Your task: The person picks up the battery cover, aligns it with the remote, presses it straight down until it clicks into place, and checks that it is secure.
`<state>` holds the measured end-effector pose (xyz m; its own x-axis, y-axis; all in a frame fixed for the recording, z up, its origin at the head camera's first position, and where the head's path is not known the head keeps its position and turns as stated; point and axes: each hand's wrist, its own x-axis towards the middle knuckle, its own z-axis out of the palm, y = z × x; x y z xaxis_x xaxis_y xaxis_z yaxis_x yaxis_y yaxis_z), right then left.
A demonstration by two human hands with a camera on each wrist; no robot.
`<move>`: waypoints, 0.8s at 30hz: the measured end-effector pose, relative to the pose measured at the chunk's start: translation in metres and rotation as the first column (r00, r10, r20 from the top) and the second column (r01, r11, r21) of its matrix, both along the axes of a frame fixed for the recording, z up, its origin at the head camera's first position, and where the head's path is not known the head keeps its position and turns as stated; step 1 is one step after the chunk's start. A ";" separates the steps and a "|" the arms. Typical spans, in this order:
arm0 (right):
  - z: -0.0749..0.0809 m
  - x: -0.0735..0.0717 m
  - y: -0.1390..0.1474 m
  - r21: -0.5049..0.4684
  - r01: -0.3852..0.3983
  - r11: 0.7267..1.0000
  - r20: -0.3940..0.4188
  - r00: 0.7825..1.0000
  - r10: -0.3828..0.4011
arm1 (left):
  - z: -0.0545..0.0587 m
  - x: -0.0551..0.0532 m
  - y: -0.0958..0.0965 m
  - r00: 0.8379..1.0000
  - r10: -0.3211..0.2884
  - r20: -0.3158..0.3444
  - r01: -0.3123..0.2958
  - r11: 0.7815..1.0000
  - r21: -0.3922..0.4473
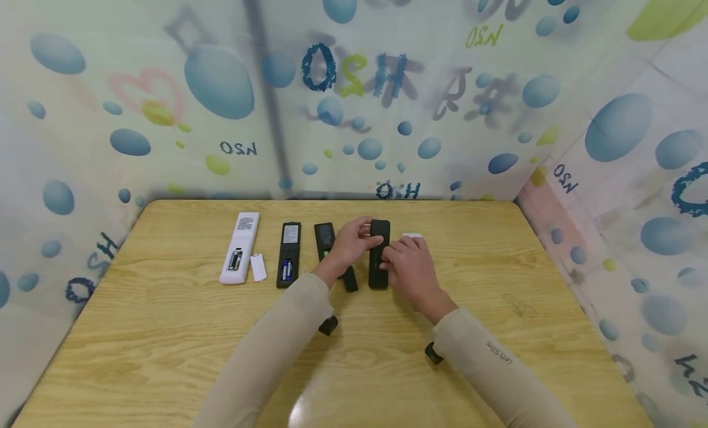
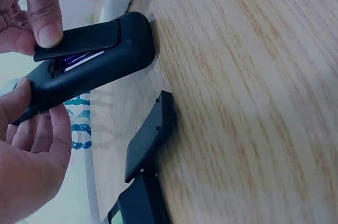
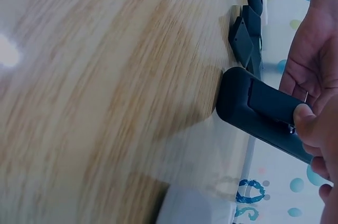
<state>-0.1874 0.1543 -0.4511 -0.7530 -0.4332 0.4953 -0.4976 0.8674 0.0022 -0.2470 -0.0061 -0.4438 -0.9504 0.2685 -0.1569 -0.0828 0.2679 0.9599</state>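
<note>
Black remote was in both hands over the worktop, right of centre in the row; its lower end was at or just above the wood, contact uncertain. Left hand gripped the body from one side, thumb on one face, fingers curled behind. Right hand pinched the cover at its raised end, thumb on top. Cover sat tilted, far end against the remote, batteries visible through the gap. Third remote lay just beside the left hand, partly hidden by it; a loose flat black piece stood at its end. Farther left: second remote, bay open, cells seated; then the white remote, also open, white lid just beside it. Something white showed behind the right hand, mostly hidden.
</note>
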 end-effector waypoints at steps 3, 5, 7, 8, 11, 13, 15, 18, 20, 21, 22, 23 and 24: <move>0.001 0.000 -0.001 0.005 -0.031 1.000 -0.007 1.000 0.031 | 0.000 0.000 -0.001 1.000 -0.002 -0.009 0.002 1.000 -0.004; 0.002 -0.001 -0.002 0.007 -0.057 0.998 -0.002 0.998 0.057 | -0.001 -0.001 -0.001 1.000 -0.003 -0.011 0.003 1.000 -0.002; 0.003 -0.001 -0.003 0.009 -0.076 0.997 0.003 0.997 0.076 | -0.001 0.000 -0.001 1.000 -0.002 -0.013 0.002 1.000 -0.003; 0.003 -0.001 -0.004 0.008 -0.081 0.997 0.005 0.997 0.081 | -0.001 0.000 -0.001 1.000 -0.003 -0.014 0.003 1.000 -0.003; 0.004 0.000 -0.005 0.020 -0.068 0.997 0.005 0.998 0.068 | -0.001 0.000 -0.001 1.000 -0.003 -0.014 0.003 1.000 -0.003; 0.005 0.000 -0.006 0.030 -0.038 0.999 0.012 0.999 0.038 | -0.001 0.000 0.000 1.000 -0.003 -0.017 0.003 1.000 -0.003; 0.005 0.002 -0.005 0.036 -0.006 0.999 0.022 1.000 0.005 | -0.001 0.001 -0.001 1.000 0.000 -0.016 0.000 1.000 -0.005; 0.006 0.003 -0.005 0.029 0.031 0.999 0.047 0.998 -0.033 | 0.000 0.001 -0.001 1.000 0.006 -0.015 -0.006 1.000 -0.006; 0.006 0.005 -0.004 0.013 0.047 0.999 0.051 0.998 -0.048 | 0.000 0.001 -0.001 1.000 0.008 -0.015 -0.008 1.000 -0.010; 0.006 0.006 -0.004 0.004 0.054 0.999 0.051 0.997 -0.054 | 0.000 0.001 -0.001 1.000 0.009 -0.016 -0.009 1.000 -0.009; 0.006 0.007 -0.004 -0.004 0.059 0.998 0.049 0.997 -0.059 | 0.000 0.001 -0.001 1.000 0.009 -0.017 -0.009 1.000 -0.011; 0.006 0.008 -0.004 -0.008 0.066 0.998 0.045 0.997 -0.066 | 0.000 0.001 -0.001 1.000 0.008 -0.018 -0.008 1.000 -0.014; 0.005 0.009 -0.004 -0.013 0.070 0.997 0.039 0.997 -0.070 | 0.000 0.001 0.000 1.000 0.008 -0.017 -0.008 1.000 -0.017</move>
